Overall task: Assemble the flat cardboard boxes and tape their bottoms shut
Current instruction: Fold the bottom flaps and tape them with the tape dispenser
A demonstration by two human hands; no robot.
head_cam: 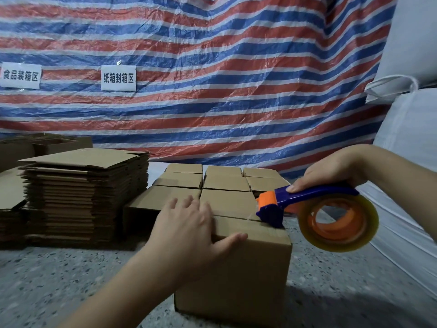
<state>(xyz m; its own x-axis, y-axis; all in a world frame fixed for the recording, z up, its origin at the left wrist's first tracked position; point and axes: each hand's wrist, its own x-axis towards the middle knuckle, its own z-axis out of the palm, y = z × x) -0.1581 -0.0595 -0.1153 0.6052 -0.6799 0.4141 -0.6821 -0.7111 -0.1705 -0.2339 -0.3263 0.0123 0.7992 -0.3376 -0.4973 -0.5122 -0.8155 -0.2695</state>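
Taping step in hand: brown cardboard box [248,263] on speckled floor [71,275], flaps up. Left hand [186,230] flat on top, fingers spread, pressing. Right hand [331,174] wrapped round blue-and-orange tape dispenser [307,204], cutter at far right edge. Next, probably: pull along seam, keeping flaps pinned.

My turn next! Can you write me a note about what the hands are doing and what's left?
Left hand presses flat on the box being taped.
Right hand grips the tape dispenser, its nose at the box's top right edge.
Done: rows of assembled boxes behind it.
Left: finish this seam, then work through the flat stack on the left.
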